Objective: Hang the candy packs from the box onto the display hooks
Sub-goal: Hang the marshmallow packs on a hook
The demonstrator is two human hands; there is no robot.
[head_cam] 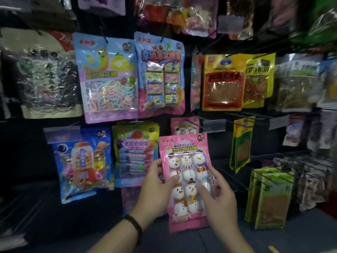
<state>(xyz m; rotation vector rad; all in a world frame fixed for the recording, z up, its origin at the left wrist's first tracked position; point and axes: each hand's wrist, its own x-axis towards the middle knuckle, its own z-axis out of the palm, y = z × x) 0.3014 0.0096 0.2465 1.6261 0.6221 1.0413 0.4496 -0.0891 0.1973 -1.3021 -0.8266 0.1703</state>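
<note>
A pink candy pack [186, 161] with snowman marshmallows stands upright in front of the display wall. My left hand [156, 189] grips its left edge, thumb on the front. My right hand [217, 194] holds its right side, fingers curled over the front. Just behind the pack's top, a matching pink pack [184, 126] hangs on a black hook [193, 124]. The box is out of view.
Hanging packs fill the wall: a pastel noodle-candy pack [107, 77], a blue gum pack [160, 75], a blue gumball pack [83, 161], a grape candy pack [135, 152]. Yellow snack bags [224, 83] and green bags [269, 198] hang at the right. Bare hooks [237, 181] jut out nearby.
</note>
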